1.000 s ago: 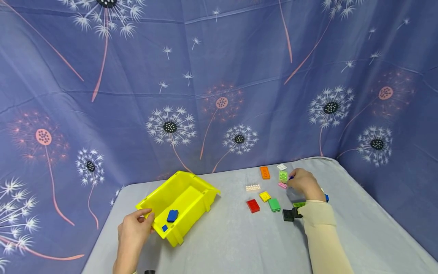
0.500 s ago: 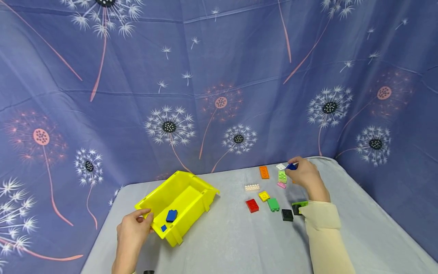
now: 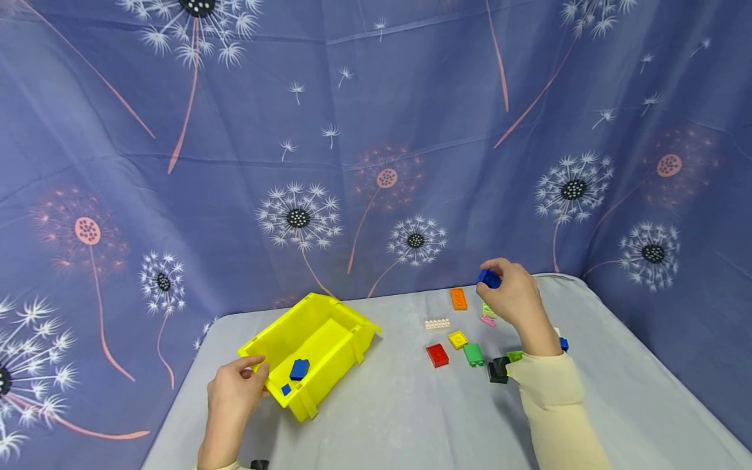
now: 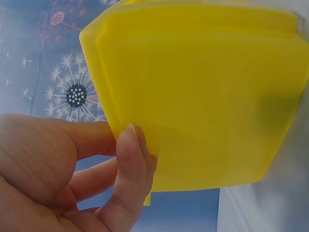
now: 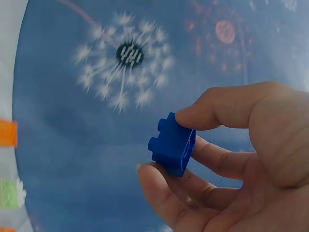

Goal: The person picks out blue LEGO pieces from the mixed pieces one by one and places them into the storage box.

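Observation:
Between thumb and fingers, my right hand [image 3: 517, 297] pinches a blue toy brick [image 5: 173, 144], raised above the back right of the table. Two studs on the brick face left in the right wrist view. My left hand [image 3: 235, 391] grips the near-left rim of a yellow bin [image 3: 331, 375], thumb on one side and fingers on the other in the left wrist view [image 4: 193, 106]. Inside the bin lie a blue brick [image 3: 299, 369] and a smaller blue piece [image 3: 286, 390].
Right of the bin lie red [image 3: 437, 355], yellow [image 3: 457, 339], green [image 3: 473, 354], orange [image 3: 459, 299] and white [image 3: 437, 324] bricks. A black brick [image 3: 498, 371] sits by the right sleeve, and another blue brick [image 3: 564, 343] lies beyond the forearm. A patterned curtain [image 3: 376, 130] hangs behind the table.
My right hand has lifted the blue brick off the table area, moving it up and then left. My left hand keeps its grip on the bin, which stays in place.

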Available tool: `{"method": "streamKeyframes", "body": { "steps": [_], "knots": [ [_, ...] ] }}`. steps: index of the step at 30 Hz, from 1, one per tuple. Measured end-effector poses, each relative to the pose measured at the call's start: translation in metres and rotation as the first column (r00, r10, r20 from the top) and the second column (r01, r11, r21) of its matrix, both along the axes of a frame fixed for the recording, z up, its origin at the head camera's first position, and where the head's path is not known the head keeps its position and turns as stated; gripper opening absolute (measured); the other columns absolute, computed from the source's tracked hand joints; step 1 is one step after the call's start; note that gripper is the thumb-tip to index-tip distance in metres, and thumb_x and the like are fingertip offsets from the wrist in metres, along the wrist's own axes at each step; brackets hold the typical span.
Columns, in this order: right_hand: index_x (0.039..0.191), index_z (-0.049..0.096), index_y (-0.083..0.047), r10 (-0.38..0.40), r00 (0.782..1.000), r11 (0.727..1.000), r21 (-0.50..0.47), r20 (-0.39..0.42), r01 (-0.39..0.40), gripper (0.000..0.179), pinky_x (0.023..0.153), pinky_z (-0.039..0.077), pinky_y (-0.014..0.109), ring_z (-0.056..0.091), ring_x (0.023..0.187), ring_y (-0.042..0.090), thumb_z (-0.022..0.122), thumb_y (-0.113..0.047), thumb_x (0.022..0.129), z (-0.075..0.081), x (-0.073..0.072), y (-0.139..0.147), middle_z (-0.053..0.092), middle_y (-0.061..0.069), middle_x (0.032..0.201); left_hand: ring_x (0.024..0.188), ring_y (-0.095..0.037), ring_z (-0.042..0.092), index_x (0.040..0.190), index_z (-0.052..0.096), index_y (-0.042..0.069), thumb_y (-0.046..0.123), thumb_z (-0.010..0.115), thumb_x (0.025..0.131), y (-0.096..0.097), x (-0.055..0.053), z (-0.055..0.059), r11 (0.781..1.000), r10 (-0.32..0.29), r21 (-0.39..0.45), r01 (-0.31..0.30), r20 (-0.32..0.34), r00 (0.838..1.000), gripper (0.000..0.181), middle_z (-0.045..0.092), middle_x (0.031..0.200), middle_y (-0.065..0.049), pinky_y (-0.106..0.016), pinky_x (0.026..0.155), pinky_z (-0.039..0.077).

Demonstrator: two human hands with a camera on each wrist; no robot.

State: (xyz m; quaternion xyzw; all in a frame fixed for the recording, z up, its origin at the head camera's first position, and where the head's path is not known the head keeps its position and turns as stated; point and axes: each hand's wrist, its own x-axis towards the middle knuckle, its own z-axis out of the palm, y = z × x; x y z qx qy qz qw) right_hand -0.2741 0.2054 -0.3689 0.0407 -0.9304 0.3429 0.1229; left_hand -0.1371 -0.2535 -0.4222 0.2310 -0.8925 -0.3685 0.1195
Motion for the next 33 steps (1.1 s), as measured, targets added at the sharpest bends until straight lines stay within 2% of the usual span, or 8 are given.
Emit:
{"method": "streamKeyframes", "body": {
  "steps": [6,14,18,29,33],
  "knots": [
    [0.132,0.064,-0.007,0.062,0.997,0.998,-0.015,-0.054,-0.062,0.042,0.086,0.054,0.057,0.058,0.102,0.04,0.066,-0.016,0.092,0.013,0.005,-0.021,0.059,0.024,0.124,0.058,-0.014,0.068,0.124,0.072,-0.002,0.019,0.07,0.096,0.0,0.002,-0.001,1.0,0.0,0.025,0.0,0.02,1.0,0.035,0.065,0.095,-0.017,-0.03,0.053,0.051],
    [0.133,0.066,-0.016,0.163,0.983,0.985,-0.052,-0.08,-0.167,0.042,0.09,0.054,0.053,0.059,0.111,0.036,0.064,-0.014,0.091,0.035,0.008,-0.053,0.058,0.016,0.128,0.057,-0.014,0.068,0.124,0.073,-0.001,0.021,0.07,0.096,0.0,0.002,-0.003,1.0,0.002,0.019,-0.003,0.017,1.0,0.036,0.065,0.094,-0.016,-0.03,0.053,0.05],
    [0.132,0.066,-0.02,0.207,0.975,0.976,-0.053,-0.087,-0.212,0.041,0.088,0.054,0.048,0.06,0.109,0.032,0.063,-0.013,0.091,0.041,0.01,-0.07,0.058,0.012,0.128,0.057,-0.014,0.068,0.124,0.073,-0.001,0.021,0.07,0.096,0.0,0.001,-0.002,1.0,-0.002,0.016,0.002,0.009,1.0,0.036,0.065,0.094,-0.016,-0.03,0.052,0.05],
    [0.128,0.068,-0.024,0.345,0.93,0.936,-0.028,-0.127,-0.351,0.04,0.084,0.056,0.043,0.061,0.106,0.028,0.063,-0.01,0.09,0.055,0.01,-0.12,0.06,0.007,0.132,0.058,-0.014,0.068,0.126,0.073,0.0,0.02,0.068,0.097,-0.001,0.001,-0.002,1.0,-0.021,0.009,0.021,0.0,1.0,0.035,0.066,0.092,-0.014,-0.031,0.052,0.05],
    [0.128,0.068,-0.024,0.384,0.915,0.921,-0.012,-0.125,-0.389,0.041,0.085,0.056,0.042,0.061,0.105,0.027,0.064,-0.01,0.09,0.058,0.01,-0.132,0.061,0.005,0.131,0.057,-0.014,0.068,0.126,0.072,0.0,0.02,0.069,0.097,0.0,0.001,-0.002,1.0,-0.013,0.026,0.013,-0.002,1.0,0.035,0.067,0.096,-0.016,-0.031,0.052,0.052]
  ]
}}
